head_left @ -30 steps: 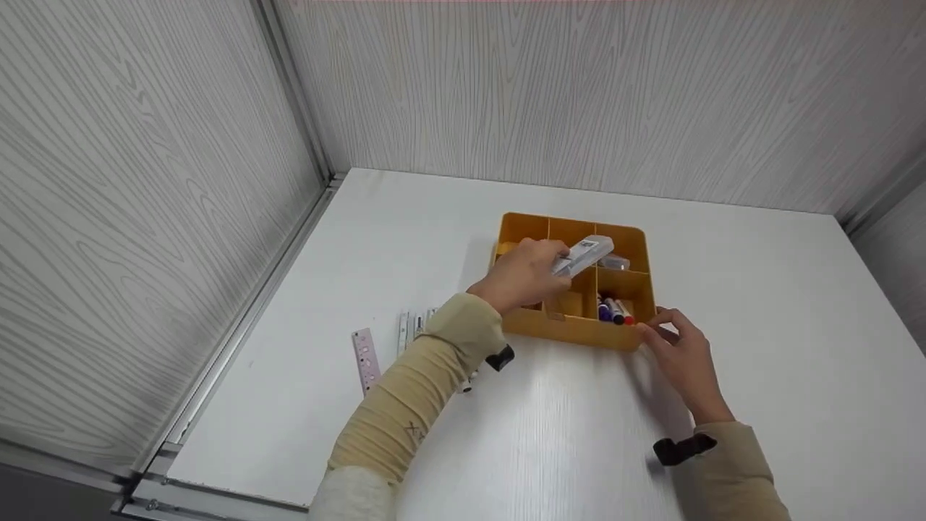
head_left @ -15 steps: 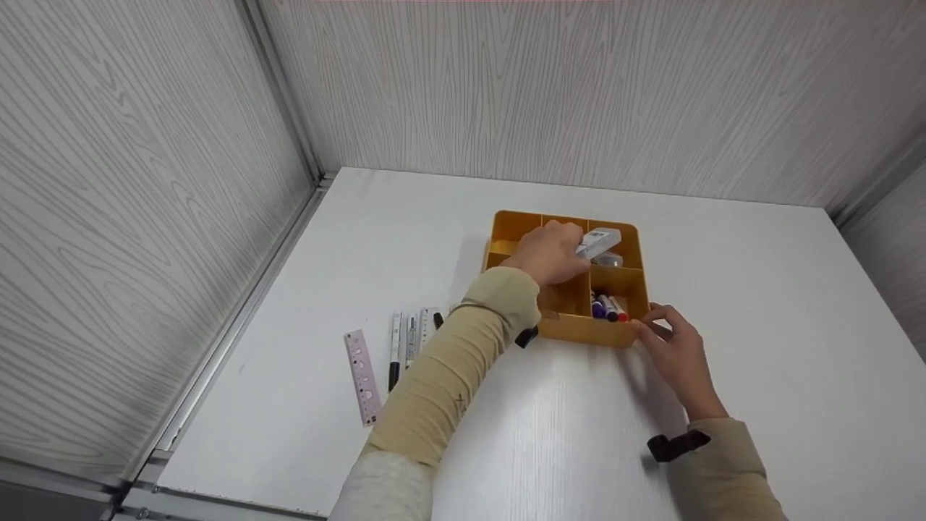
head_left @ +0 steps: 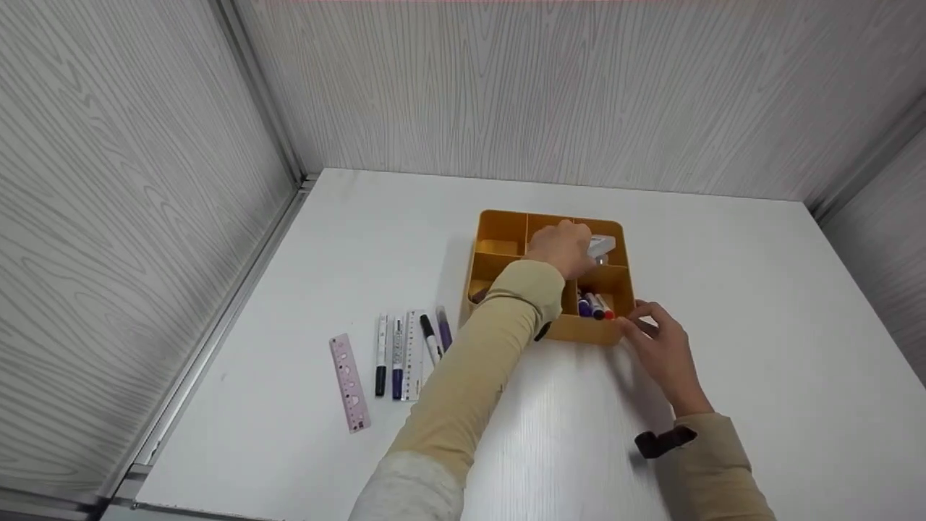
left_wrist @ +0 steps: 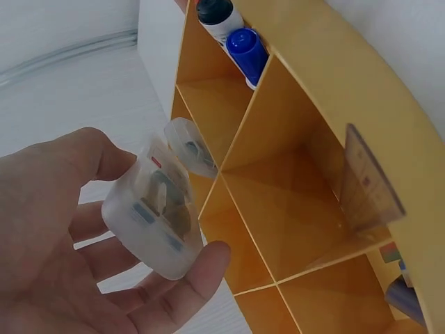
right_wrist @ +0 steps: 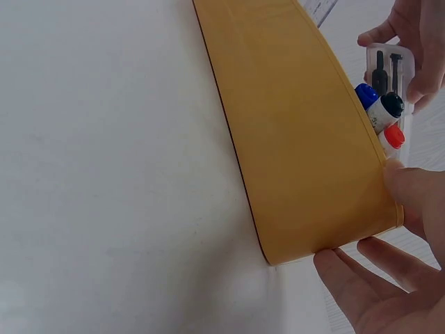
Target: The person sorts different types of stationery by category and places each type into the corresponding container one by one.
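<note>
Left wrist: over the tray (left_wrist: 348, 76) gripped by the right hand (head_left: 661, 349), a probably light, stiff case (left_wrist: 156, 212) is sensibly pinched at its edges by the left hand (left_wrist: 59, 233).

The left arm (head_left: 463, 391) is stretched long, forward and slanting to the right; the left hand (head_left: 563, 250) has its back upward, with the fingers (left_wrist: 188, 296) bent in a holding grip. The right arm (head_left: 720, 459) comes from lower right, and the right hand (head_left: 660, 354) grips, thumb (right_wrist: 417, 191) opposite the other fingers
</note>
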Motion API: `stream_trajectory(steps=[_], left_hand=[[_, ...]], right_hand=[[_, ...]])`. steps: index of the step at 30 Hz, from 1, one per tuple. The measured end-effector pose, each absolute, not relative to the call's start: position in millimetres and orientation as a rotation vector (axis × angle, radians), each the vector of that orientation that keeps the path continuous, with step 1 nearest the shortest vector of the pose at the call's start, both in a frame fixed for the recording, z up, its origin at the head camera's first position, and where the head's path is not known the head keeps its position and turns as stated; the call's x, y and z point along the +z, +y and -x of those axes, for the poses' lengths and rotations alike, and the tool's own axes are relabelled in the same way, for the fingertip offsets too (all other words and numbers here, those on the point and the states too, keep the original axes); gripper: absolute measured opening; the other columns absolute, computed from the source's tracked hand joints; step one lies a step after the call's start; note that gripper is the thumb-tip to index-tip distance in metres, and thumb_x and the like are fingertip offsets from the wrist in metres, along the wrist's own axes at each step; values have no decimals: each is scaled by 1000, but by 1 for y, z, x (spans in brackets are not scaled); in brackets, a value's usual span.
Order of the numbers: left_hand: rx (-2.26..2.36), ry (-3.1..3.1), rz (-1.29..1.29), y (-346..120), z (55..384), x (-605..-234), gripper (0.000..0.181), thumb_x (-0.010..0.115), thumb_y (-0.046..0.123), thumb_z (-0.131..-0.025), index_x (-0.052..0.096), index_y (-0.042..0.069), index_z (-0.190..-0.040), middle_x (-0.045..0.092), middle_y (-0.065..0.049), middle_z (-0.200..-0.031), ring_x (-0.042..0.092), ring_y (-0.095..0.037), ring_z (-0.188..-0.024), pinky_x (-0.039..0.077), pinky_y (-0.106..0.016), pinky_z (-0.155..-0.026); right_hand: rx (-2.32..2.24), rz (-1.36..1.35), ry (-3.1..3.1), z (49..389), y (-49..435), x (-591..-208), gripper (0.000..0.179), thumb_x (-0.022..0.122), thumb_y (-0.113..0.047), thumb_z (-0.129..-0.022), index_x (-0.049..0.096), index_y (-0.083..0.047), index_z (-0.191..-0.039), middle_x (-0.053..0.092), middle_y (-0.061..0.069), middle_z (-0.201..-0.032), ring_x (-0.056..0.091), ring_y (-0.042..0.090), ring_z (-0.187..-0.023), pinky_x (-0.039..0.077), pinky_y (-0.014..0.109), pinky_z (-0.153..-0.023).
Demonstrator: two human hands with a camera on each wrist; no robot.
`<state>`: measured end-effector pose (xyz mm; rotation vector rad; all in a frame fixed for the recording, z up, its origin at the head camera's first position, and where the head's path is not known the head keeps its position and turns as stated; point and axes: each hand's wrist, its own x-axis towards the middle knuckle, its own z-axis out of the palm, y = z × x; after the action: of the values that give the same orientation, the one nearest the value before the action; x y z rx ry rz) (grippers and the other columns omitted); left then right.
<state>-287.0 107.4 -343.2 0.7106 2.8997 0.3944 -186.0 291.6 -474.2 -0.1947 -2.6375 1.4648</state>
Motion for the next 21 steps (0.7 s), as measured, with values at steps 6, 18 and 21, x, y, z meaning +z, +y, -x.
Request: stream_trajectory(steps=[6,18,21], left_hand=[[351,2943,-643,113,287,-346,30,61,34,-98,66,16,-122,69,0,-110,66,-15,-89,57,-31,-81],[583,2961,-627,124,286,-351,21,61,20,-99,69,15,-117,72,-1,-108,68,-13,-86,56,-23,-75],[587,2948,-673,127,286,-354,17,59,16,-100,72,13,-110,74,-1,-103,67,-12,-83,55,-22,-72]], right_hand=[[1466,205,-2653,185,287,-472,35,64,-39,-95,54,-9,-111,40,17,-156,53,41,-131,47,49,-102],[1476,203,-2653,184,287,-469,43,65,-47,-92,54,-10,-111,40,16,-156,54,40,-130,49,47,-101],[1485,201,-2649,184,287,-470,43,65,-47,-91,54,-10,-111,40,16,-156,55,40,-130,49,46,-101]])
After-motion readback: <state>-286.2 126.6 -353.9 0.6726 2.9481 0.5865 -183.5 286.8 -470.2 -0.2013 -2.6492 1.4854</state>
